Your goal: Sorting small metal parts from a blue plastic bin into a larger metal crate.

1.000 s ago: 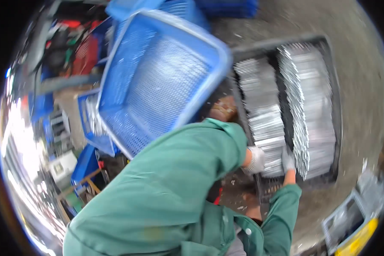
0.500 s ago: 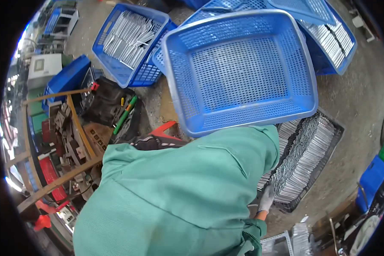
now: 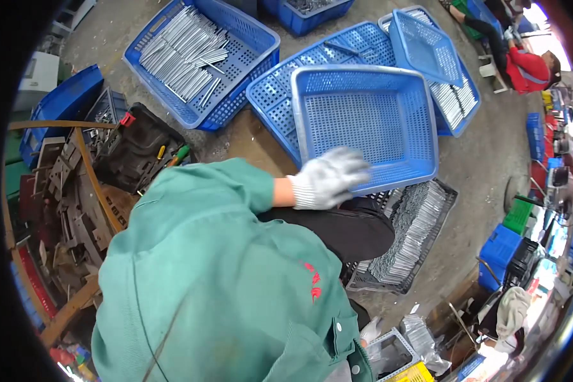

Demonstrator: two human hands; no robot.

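Note:
My left hand (image 3: 331, 177), in a white knit glove, is over the near left rim of an empty blue perforated basket (image 3: 363, 118). Its fingers are stretched out, somewhat smeared, and nothing shows in them; whether they touch the rim I cannot tell. My right hand (image 3: 370, 330) shows only partly, pale and blurred, beside the green cuff at the lower edge, with its fingers unclear. To the right of my dark-trousered knee stands a black crate (image 3: 420, 245) packed with rows of shiny metal pieces. The basket rests partly on another blue crate (image 3: 270, 95).
A blue crate (image 3: 204, 121) with metal rods stands at the far left. Further blue baskets hold rods at the back right. An open black tool case (image 3: 148, 137) and a wooden frame (image 3: 86, 172) lie left. A person in red (image 3: 530, 71) sits far right.
My left hand has come into view over the basket's rim. My right hand has moved from the black crate toward the lower edge. The view has shifted, showing more of the room at right.

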